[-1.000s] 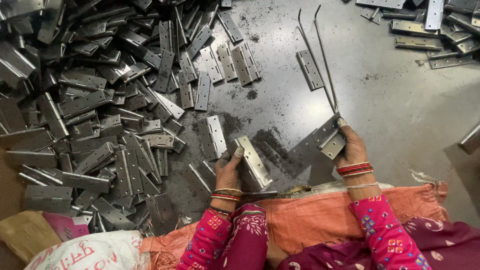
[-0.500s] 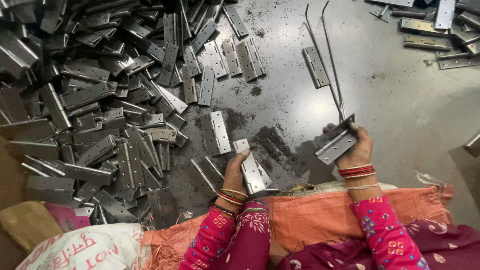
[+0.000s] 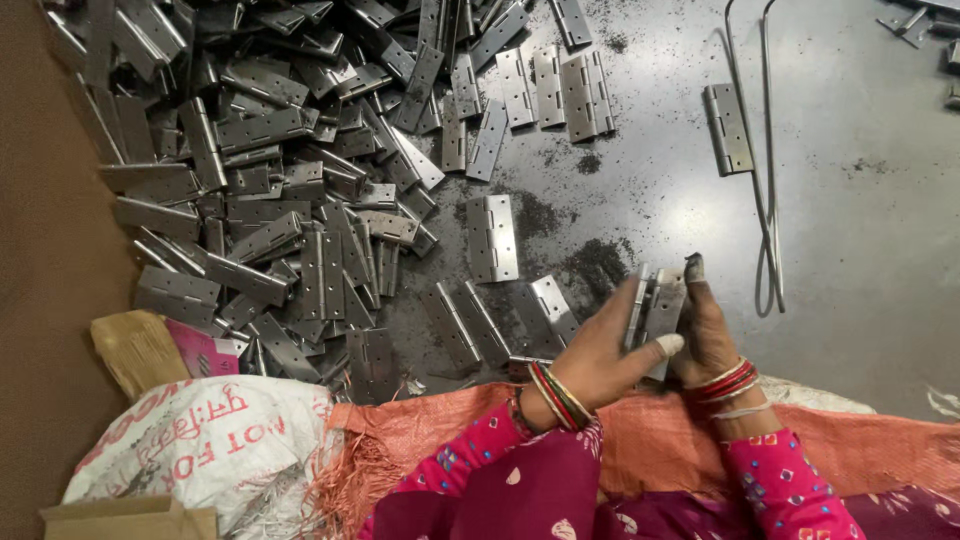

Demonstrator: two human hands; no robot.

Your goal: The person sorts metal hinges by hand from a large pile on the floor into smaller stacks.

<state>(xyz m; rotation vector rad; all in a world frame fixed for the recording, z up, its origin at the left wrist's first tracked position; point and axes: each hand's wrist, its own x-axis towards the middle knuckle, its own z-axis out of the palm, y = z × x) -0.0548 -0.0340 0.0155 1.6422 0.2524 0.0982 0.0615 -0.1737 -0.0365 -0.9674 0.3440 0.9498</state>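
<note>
2 hands (image 3: 655,345) together, fingers curled, wrists bangled.

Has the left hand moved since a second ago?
Yes. The left hand went right, away from the hinge pile, and now meets the right hand on one hinge.

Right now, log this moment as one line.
left hand: on hinge | right hand: same hinge | hinge pile: to the left | floor: wire rod
</note>
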